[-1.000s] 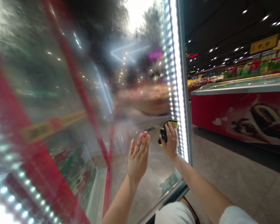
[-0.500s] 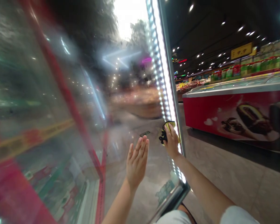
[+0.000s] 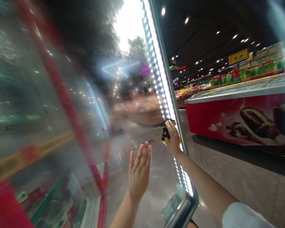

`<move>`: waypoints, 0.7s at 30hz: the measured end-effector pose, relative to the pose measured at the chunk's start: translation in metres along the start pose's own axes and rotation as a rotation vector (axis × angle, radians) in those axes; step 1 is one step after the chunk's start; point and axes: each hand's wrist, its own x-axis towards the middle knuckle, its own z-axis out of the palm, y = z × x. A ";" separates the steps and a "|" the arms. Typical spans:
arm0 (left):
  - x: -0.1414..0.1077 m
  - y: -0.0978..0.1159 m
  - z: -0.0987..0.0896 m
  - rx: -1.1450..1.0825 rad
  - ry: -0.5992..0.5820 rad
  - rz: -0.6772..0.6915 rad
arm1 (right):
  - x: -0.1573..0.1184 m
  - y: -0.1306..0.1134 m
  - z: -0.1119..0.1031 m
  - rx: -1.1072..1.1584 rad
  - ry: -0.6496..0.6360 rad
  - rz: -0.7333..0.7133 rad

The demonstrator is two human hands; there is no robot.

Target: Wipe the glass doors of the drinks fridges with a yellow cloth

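My right hand (image 3: 173, 137) presses a yellow and black cloth (image 3: 165, 134) against the glass, close to the bright LED strip along the door frame (image 3: 165, 69). Its fingers are bent over the cloth. To the left and a little lower, my left hand (image 3: 140, 169) is raised with its fingers stretched out, its palm toward the glass door (image 3: 123, 133), holding nothing. Whether that palm touches the glass cannot be made out.
A red freezer chest (image 3: 228, 117) with a white rim stands at the right, bottles and a yellow sign (image 3: 238, 57) behind it. Red-framed glass (image 3: 61, 98) fills the left side. A metal corner (image 3: 188, 205) of the door is at the bottom.
The view has shifted slightly, with the door's lower corner further right. My right hand and the cloth sit a little higher and further left in view. My left hand stays spread.
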 end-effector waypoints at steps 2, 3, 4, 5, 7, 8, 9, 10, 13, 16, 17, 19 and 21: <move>0.000 -0.002 0.000 0.005 0.001 -0.014 | 0.015 -0.009 0.007 0.003 0.057 0.038; -0.001 -0.003 0.000 0.006 0.002 -0.017 | 0.018 -0.012 0.009 0.007 0.063 0.044; -0.002 -0.004 0.000 0.005 0.001 -0.018 | 0.016 -0.014 0.009 0.013 0.044 0.033; -0.003 -0.005 0.000 0.003 0.001 -0.019 | 0.012 -0.014 0.008 0.022 0.004 0.007; -0.005 -0.007 -0.002 -0.003 -0.001 -0.017 | 0.002 -0.009 0.004 0.046 -0.095 -0.059; -0.007 -0.007 -0.004 -0.004 -0.003 -0.015 | -0.001 -0.005 0.002 0.053 -0.117 -0.071; -0.008 -0.008 -0.006 -0.003 -0.005 -0.013 | -0.001 -0.003 0.002 0.054 -0.104 -0.060; -0.008 -0.008 -0.008 0.001 -0.006 -0.014 | 0.002 -0.002 0.003 0.052 -0.065 -0.031; -0.009 -0.009 -0.015 0.020 -0.008 -0.028 | 0.017 -0.013 0.012 0.053 0.031 0.026; -0.010 -0.011 -0.022 0.033 -0.011 -0.030 | 0.015 -0.034 0.014 0.080 -0.085 -0.099; -0.011 -0.012 -0.025 0.038 -0.012 -0.030 | 0.009 -0.038 0.012 0.081 -0.137 -0.152; -0.015 -0.015 -0.031 0.053 -0.013 -0.029 | -0.003 -0.039 0.008 0.067 -0.189 -0.211; -0.019 -0.020 -0.036 0.071 -0.016 -0.031 | -0.006 -0.037 0.008 0.045 -0.128 -0.164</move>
